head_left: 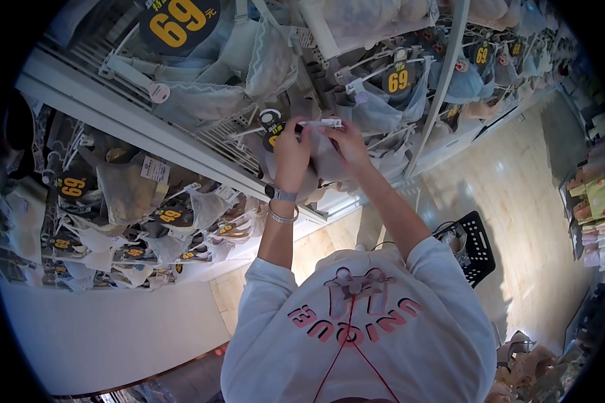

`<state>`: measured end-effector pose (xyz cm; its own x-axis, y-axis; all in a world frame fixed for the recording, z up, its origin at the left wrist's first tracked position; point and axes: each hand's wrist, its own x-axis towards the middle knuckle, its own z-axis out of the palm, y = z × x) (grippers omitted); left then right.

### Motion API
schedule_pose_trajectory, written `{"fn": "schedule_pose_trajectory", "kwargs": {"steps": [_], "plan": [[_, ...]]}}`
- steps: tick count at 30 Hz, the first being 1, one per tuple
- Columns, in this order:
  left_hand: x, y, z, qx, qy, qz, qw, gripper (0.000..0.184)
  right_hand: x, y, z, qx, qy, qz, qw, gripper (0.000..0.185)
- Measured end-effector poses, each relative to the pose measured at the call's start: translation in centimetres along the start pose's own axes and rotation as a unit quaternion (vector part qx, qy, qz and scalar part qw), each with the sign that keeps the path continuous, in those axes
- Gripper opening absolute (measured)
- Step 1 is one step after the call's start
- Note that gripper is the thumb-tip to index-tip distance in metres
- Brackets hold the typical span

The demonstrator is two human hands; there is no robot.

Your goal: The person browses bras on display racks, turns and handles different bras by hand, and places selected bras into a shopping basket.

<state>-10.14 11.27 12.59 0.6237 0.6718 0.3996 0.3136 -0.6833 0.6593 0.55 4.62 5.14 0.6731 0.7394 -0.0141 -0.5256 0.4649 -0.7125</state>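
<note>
My left hand, with a watch and bangles at the wrist, is closed on a greyish-pink bra at the rack. Pinched in the fingers of my right hand is a small white piece, a tag or hanger end; I cannot tell which. A round black price tag hangs just left of my left hand. The bra drops below both hands, partly covered by them. To the right, a grey-blue bra hangs with a "69" tag.
White rack rails run diagonally past my hands, with an upright post on the right. More bras hang at left. A black basket stands on the wooden floor. Folded garments line the far right.
</note>
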Motion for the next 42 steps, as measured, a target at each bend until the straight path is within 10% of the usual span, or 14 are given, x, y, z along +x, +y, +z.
{"fn": "schedule_pose_trajectory", "kwargs": {"steps": [12,21,42], "plan": [[0.3,-0.1,0.0,0.152,-0.017,0.094,0.984,0.023,-2.6,-0.5,5.3,0.053,0.249,-0.071,0.964,0.055],[0.5,-0.6,-0.1,0.115,-0.003,0.122,0.986,0.022,-1.8,0.6,4.8,0.012,0.212,-0.189,0.959,0.055],[-0.4,-1.8,0.8,-0.014,-0.019,0.055,0.998,0.022,-1.3,1.7,-1.5,-0.166,0.068,-0.042,0.983,0.034]]}}
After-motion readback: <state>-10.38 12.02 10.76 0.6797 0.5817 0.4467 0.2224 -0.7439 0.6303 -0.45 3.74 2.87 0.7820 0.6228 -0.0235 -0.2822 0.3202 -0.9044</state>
